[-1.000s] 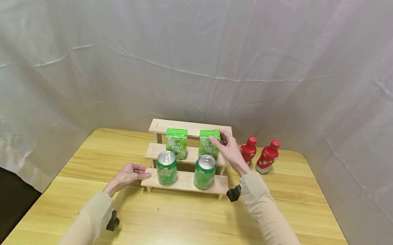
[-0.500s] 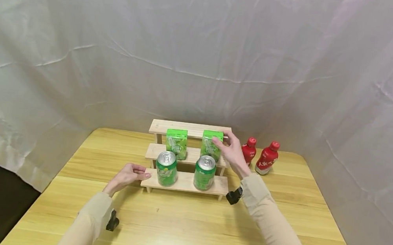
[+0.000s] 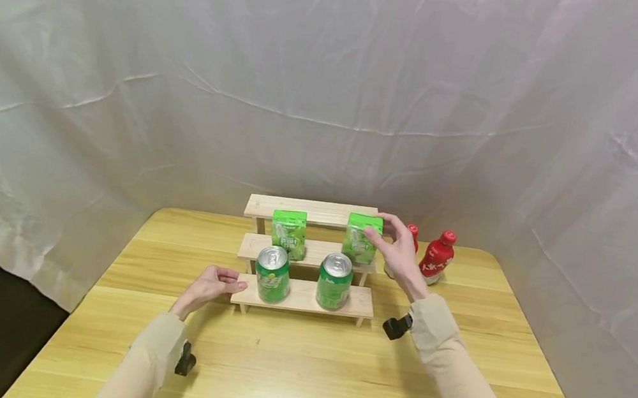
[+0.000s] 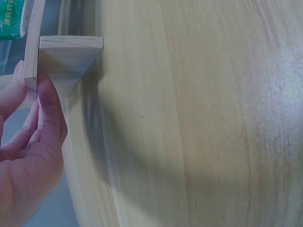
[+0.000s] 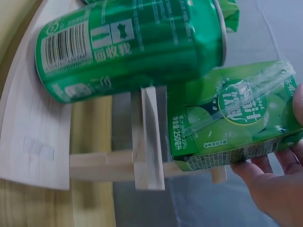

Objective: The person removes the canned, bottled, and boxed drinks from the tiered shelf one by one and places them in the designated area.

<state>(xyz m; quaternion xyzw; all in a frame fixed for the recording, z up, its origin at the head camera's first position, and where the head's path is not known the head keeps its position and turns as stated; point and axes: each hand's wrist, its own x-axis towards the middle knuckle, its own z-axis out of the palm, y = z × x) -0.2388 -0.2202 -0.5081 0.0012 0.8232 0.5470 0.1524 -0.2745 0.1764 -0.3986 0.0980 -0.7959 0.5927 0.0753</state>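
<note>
A three-step wooden display shelf (image 3: 303, 295) stands on the table. My left hand (image 3: 210, 286) pinches the left end of its lowest step between thumb and fingers, as the left wrist view also shows on the step's edge (image 4: 32, 56). My right hand (image 3: 401, 248) grips a green juice box (image 3: 360, 241) by its upper part, at the right end of the middle step; a wrapped straw (image 5: 236, 101) lies along its face. Another juice box (image 3: 289, 231) stands to the left on that step. Two green drink cans, a left can (image 3: 273, 278) and a right can (image 3: 334, 284), stand on the lowest step.
Right of the shelf, a red bottle (image 3: 437, 256) stands on the wooden table (image 3: 302, 370). A second red bottle (image 3: 412, 232) is mostly hidden behind my right hand. A pale curtain (image 3: 329, 97) hangs close behind the shelf and along both sides.
My right hand has moved to the right with the juice box, along the middle step to its right end. The left hand keeps its hold on the lowest step.
</note>
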